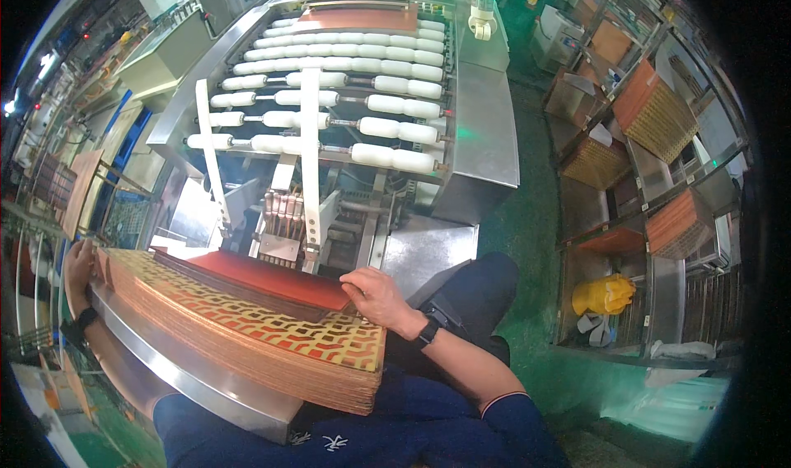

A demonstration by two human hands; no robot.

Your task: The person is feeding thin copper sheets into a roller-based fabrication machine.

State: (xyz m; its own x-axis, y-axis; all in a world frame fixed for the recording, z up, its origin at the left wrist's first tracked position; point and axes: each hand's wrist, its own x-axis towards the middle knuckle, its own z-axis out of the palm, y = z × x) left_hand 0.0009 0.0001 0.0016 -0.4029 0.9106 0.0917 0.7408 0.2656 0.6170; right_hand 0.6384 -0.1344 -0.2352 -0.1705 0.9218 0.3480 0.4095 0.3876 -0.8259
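Note:
A thick stack of copper-coloured panels (247, 348) lies before me, its top face patterned in yellow and orange. Over its far side lie dark, reddish-brown copper sheets (264, 277), slightly bowed. My left hand (78, 272) rests against the stack's left end, fingers extended and partly hidden. At the right end, my right hand (379, 299) is closed, thumb and curled fingers at the corner of the copper sheets. Beneath the stack runs a bare metal support (198, 384).
Ahead stands a roller conveyor (346, 64) with white rollers, two upright white strips (311, 155) at its near end and a copper panel (358, 19) farther back. To the right, a shelf rack (667, 295) holds panel stacks and yellow gloves (604, 295). Green floor (527, 295) lies between.

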